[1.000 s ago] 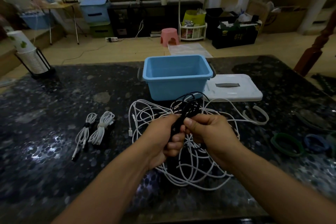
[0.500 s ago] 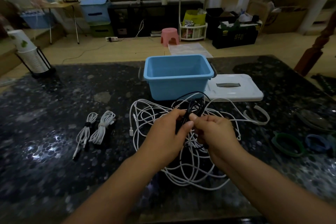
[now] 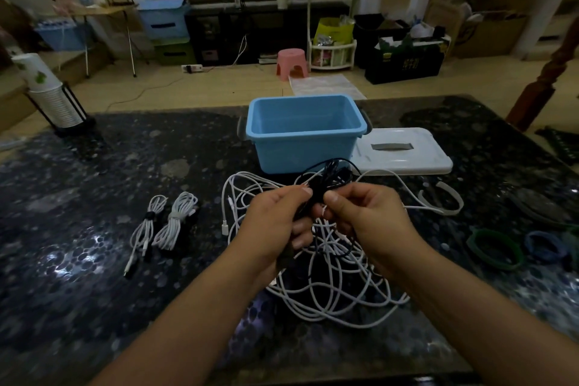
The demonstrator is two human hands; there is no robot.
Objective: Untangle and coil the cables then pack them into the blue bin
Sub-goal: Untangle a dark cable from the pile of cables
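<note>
both hands (image 3: 275, 222) (image 3: 369, 219) grip thin black cable (image 3: 329, 178) over white tangle (image 3: 329, 285).

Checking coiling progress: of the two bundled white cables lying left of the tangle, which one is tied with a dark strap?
The left white bundle, the thinner one, has a dark strap around its middle. The thicker right bundle is wound with its own white cable.
</note>
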